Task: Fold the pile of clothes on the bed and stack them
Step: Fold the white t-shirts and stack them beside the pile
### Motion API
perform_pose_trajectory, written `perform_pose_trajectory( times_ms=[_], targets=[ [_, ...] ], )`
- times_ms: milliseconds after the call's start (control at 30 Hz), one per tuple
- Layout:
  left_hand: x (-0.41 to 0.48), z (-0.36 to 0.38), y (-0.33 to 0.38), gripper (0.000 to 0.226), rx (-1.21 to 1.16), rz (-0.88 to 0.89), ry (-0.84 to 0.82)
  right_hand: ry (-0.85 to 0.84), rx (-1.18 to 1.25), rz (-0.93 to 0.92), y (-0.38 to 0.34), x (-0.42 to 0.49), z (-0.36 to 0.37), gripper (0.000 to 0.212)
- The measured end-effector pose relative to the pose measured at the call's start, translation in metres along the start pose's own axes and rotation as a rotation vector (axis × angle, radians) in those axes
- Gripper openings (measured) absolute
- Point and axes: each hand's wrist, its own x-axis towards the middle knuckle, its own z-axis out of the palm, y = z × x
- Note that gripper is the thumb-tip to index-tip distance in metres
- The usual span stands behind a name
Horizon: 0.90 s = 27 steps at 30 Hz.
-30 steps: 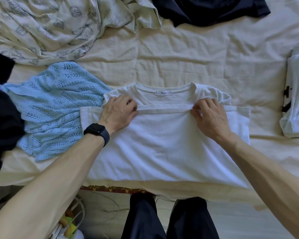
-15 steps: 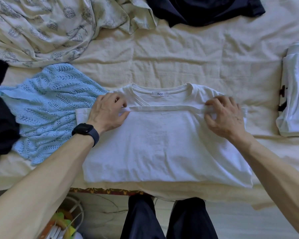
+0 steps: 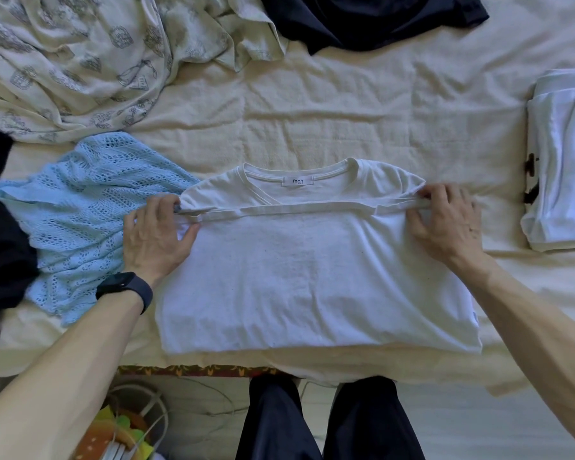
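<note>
A white T-shirt (image 3: 312, 277) lies on the bed near the front edge, its bottom half folded up so the hem runs just below the collar and label. My left hand (image 3: 156, 234) pinches the hem at the shirt's left corner. My right hand (image 3: 445, 224) pinches the hem at the right corner. A stack of folded white clothes (image 3: 565, 161) sits at the right edge. Unfolded garments lie to the left: a light blue knit top (image 3: 80, 220), a patterned cream garment (image 3: 80, 61), and a dark garment (image 3: 0, 244).
A navy garment (image 3: 372, 18) lies at the far side of the cream bed sheet (image 3: 312, 104). The bed's front edge runs just below the shirt. Cables and colourful items (image 3: 127, 433) lie on the floor at the lower left, beside my dark-trousered legs (image 3: 329, 423).
Both hands have slid outward along the folded hem, from near the collar to the shirt's left and right corners, pulling the hem straight.
</note>
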Motion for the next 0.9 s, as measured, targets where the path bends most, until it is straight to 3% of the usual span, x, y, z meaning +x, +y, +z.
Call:
perform_pose_trajectory(
  times_ms=[167, 267, 367, 467, 533, 767, 900],
  targets=[
    [0.009, -0.013, -0.006, 0.036, 0.112, 0.019, -0.122, 0.041, -0.073, -0.028, 0.010, -0.001, -0.002, 0.014],
    [0.008, -0.025, -0.013, 0.042, 0.182, 0.006, -0.144, 0.068, -0.060, -0.046, 0.016, -0.003, -0.005, 0.025],
    [0.007, -0.033, -0.019, 0.042, 0.053, -0.028, -0.116, 0.155, -0.017, -0.030, 0.013, -0.002, -0.007, 0.032],
    [0.015, -0.039, -0.018, 0.037, -0.096, -0.159, -0.094, 0.281, 0.043, -0.008, 0.004, 0.007, -0.009, 0.025],
    [0.024, -0.040, -0.019, 0.038, -0.082, -0.146, -0.075, 0.328, 0.024, -0.009, 0.002, 0.018, -0.009, 0.021],
    [0.070, -0.034, -0.020, 0.039, -0.045, -0.081, 0.007, 0.299, -0.048, 0.020, 0.005, 0.056, 0.000, 0.027],
    [0.080, -0.019, -0.011, 0.034, 0.037, -0.151, -0.030, 0.201, -0.115, 0.074, 0.006, 0.068, 0.009, 0.031]
  ],
)
